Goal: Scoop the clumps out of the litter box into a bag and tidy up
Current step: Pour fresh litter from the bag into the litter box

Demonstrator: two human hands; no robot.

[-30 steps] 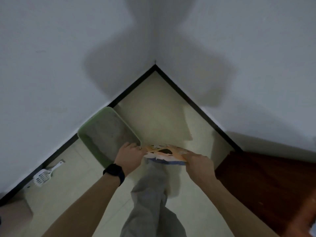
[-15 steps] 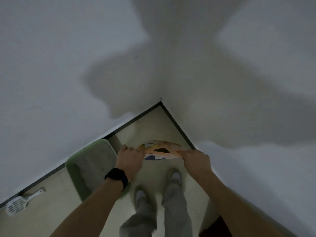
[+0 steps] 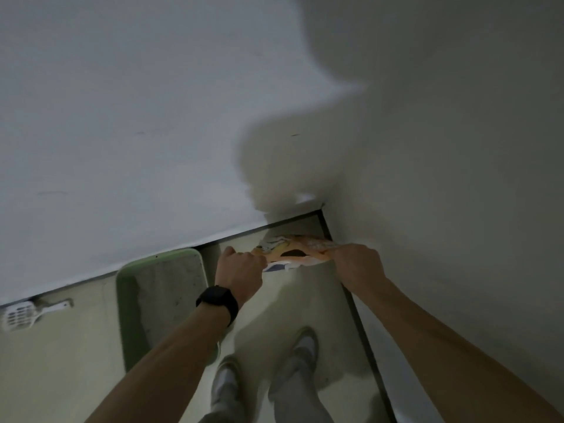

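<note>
Two hands, left (image 3: 241, 270) and right (image 3: 357, 265), each grip one orange bag (image 3: 297, 253) between them. One green box (image 3: 158, 294) and one scoop (image 3: 21, 314) sit left on tiled floor (image 3: 61, 361) in a white-walled corner.

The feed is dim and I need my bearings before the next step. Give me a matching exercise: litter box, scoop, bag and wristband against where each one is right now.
Things
1. litter box
2. scoop
3. bag
4. wristband

Places
A. lying on the floor at the far left, by the wall
B. worn on the left wrist
C. gripped between the left hand and the right hand
D. standing on the floor against the wall, partly behind the left arm

Pairs: 1-D, 2-A, 3-C, 4-B
</note>
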